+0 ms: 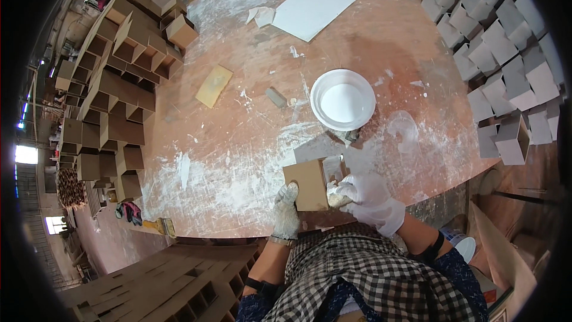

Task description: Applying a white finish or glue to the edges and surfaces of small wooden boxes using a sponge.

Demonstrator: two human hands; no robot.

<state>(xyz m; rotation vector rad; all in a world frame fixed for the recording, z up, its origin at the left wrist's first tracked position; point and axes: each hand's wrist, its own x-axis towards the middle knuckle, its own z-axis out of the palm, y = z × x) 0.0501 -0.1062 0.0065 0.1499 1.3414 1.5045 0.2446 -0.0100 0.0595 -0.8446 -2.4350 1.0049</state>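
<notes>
1. Head view: the gloved left hand (286,207) is closed on the left edge of a brown box (308,186).
2. The gloved right hand (353,194), a whitish translucent cover over its wrist, is partly curled at the box's right side; whether it holds anything else cannot be told.
3. The box is between both hands.
4. Beyond the right hand stands a white basin (343,102).
5. Well left of the left hand lies a brush (161,226); beyond that hand, leftward, a yellow slab (214,86).
</notes>
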